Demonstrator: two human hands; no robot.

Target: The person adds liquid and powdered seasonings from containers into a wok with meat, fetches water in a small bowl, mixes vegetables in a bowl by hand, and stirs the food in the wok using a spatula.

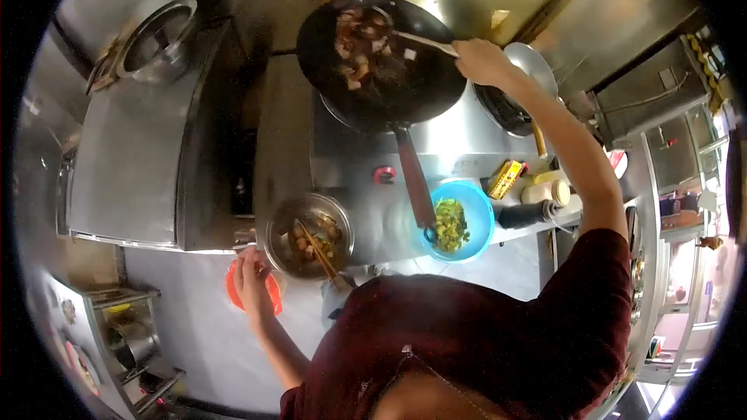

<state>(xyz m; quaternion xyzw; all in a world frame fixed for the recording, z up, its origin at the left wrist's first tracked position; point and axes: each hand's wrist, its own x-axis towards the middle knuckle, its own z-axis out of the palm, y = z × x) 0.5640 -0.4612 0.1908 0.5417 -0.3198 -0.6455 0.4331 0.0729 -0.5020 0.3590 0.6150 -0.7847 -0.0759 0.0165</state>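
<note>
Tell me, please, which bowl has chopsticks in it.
The steel bowl beside the left hand: chopsticks rest in it, whereas the blue bowl shows only greens.

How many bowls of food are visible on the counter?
2: the metal bowl near the left hand, and the blue bowl by the end of the wok handle. Others may be hidden.

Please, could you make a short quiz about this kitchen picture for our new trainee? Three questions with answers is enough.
1. Which hand grips the long-handled utensil? A) left B) right
2. True or false: the chopsticks rest in the metal bowl.
3. Fill the gap: in this view, the lower end of the wok handle overlaps the ___ bowl.

Key:
1. B, the right hand.
2. True.
3. Blue: the blue bowl.
</note>
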